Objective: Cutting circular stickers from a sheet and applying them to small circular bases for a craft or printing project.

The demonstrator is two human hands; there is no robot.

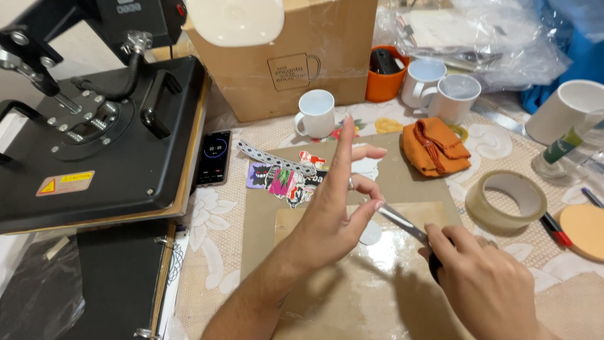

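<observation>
1. The heat press (94,126) looks heavy and stiff; there is one.
2. Four white mugs (316,112) look fragile.
3. One tape roll (505,200) is light.
4. The right hand (484,283) closes around one thin knife (402,224) over the cardboard (402,182); its handle looks safest to grip.
5. The left hand (333,214) pinches the blade tip, other fingers spread.
</observation>
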